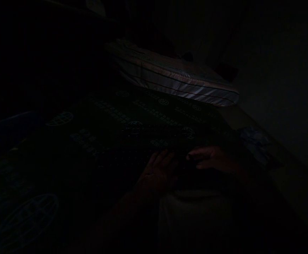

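Observation:
The scene is very dark. A dark cloth or garment with small pale dots [122,158] lies low in the middle, its kind hard to make out. My left hand [160,167] rests palm down on it, fingers stretched forward. To the right, my right hand [213,158] reaches in sideways over the same dark material, its fingers extended to the left and the thumb apart below them. No held object shows in either hand. Beneath is a green sheet with pale globe prints and lettering [111,111].
Behind the sheet lies a thick mattress or pad with a striped edge [180,86]. A crumpled pale cloth or bag [254,139] sits on the floor at the right, near a wall [283,88]. Something blue [13,121] shows at the far left.

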Demonstrator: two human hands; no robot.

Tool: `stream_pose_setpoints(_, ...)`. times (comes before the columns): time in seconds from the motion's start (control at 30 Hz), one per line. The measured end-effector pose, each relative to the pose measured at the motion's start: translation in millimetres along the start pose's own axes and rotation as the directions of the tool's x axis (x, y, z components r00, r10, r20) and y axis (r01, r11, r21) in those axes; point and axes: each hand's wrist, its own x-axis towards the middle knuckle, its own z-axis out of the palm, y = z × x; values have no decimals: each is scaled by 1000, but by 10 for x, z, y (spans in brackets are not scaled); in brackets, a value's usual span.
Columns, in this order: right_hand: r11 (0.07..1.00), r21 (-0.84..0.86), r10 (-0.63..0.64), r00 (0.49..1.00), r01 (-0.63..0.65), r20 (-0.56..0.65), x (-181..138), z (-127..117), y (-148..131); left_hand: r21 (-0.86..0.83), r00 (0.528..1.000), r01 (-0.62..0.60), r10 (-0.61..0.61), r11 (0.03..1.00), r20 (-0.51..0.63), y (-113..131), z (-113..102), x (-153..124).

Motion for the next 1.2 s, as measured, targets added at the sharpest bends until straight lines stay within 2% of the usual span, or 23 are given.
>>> stream_pose_setpoints(0.23, 975, -223, -32, 999, 22, -43, 19, 29, 90, -35, 999, 18, -17, 999, 38, 8, -41, -6)
stream_pose_setpoints(0.37, 921, -374, -137, 989, 108, -52, 18, 38, 137, -35, 1000, 4, -4, 999, 23, 16, -45, 2)
stream_pose_setpoints(0.47, 884, -423, -234, 972, 199, -34, 35, 48, 200, -41, 1000, 3, -3, 999, 18, 23, -35, 10)
stream_pose_setpoints(0.6, 854, -460, -291, 956, 245, -31, 55, 63, 281, -37, 1000, 6, -5, 999, 10, 26, -21, 5)
stream_pose_setpoints(1.2, 923, -338, -229, 969, 185, -95, -24, 34, 331, -54, 998, 26, -23, 998, 51, 77, -103, 18)
